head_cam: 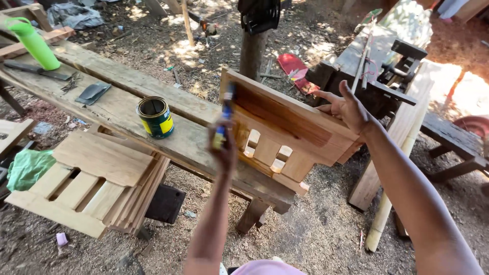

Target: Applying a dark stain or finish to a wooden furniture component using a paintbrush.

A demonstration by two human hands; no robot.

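Wooden panel (285, 127) steadied by right hand (349, 107); left hand (224, 145) grips (blurred) probably brush (224, 119).

The wooden panel (285, 127) is warm amber-orange and glossy over its upper boards, paler raw tan at the slat ends below, while the stack of panels (91, 181) to the left is an even pale, unfinished beige. The brush (224, 119) shows a blue handle with what looks like a yellow band, though it is blurred, and the open can (155, 117) is dark green with a yellow label patch. The counter (117, 97) is weathered grey-brown plank, carrying a bright lime-green bottle (33, 43); a red cloth (295, 69) lies on the brown dirt.
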